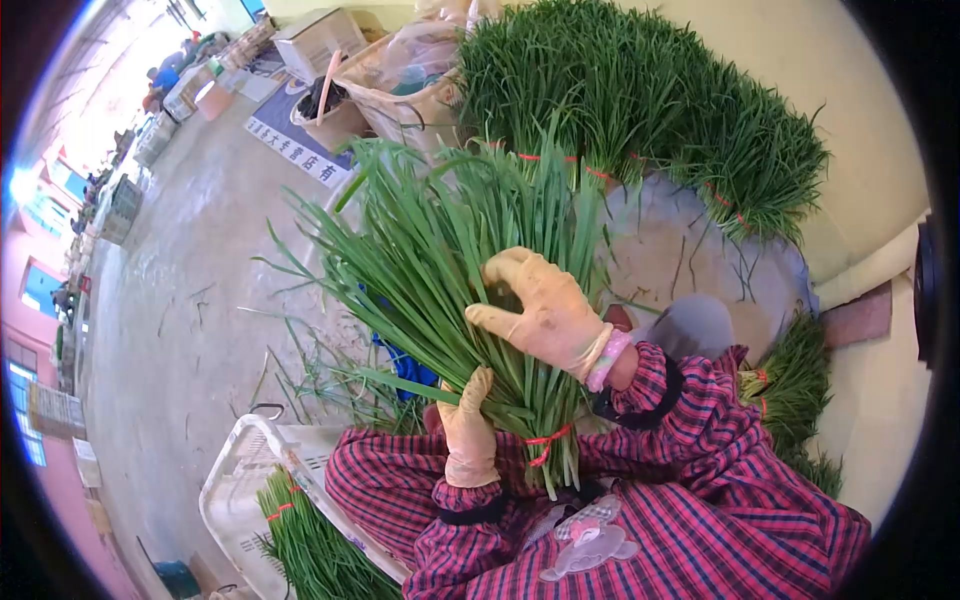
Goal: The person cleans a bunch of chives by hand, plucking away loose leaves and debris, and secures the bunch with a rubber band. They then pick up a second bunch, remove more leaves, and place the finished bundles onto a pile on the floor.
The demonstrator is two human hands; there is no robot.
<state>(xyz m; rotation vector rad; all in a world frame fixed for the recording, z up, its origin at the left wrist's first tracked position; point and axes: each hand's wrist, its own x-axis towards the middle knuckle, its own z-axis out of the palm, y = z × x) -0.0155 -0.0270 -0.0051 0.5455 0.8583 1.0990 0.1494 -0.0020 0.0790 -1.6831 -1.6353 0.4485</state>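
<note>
A large bunch of garlic chives (420, 260) stands fanned out over my lap, its leaves pointing up and away. A red tie (548, 441) circles one cluster of stems near the cut ends. My left hand (468, 430), in a pale glove, is closed around stems on the left of the bunch, low down beside the tie. Higher up, my right hand (545, 310), gloved too, lies over the leaves with thumb and curved fingers apart. Behind the bunch, a bit of something blue (405, 365) shows; most of it is hidden.
Many tied chive bunches (650, 100) stand against the wall ahead. More bunches (790, 390) lie at my right. A white plastic crate (235, 470) at my left holds tied chives (320, 540). Loose leaves (320, 380) litter the floor. Beyond are a bucket (333, 122) and a lined basket (410, 115).
</note>
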